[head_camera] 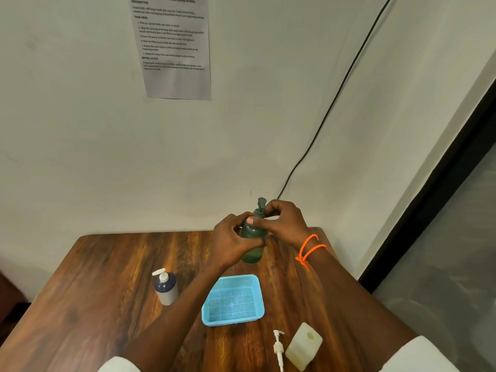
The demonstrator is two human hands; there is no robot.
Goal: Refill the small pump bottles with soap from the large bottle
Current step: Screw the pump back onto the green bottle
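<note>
A small green pump bottle (252, 251) is held upright above the far part of the wooden table (107, 264). My left hand (232, 241) wraps its body. My right hand (284, 220) pinches the green pump collar at its top; the pump head sticks up above my fingers. A dark bottle with a white flip cap (165, 288) stands at the left, cap open. A whitish square bottle (303, 346) with no pump stands near the front right, and a loose white pump (278, 349) lies beside it.
A blue mesh basket (212, 318) sits empty in the middle of the table. A printed sheet (174, 47) hangs on the wall and a black cable (335, 103) runs down it. A dark door frame (429, 189) is at the right.
</note>
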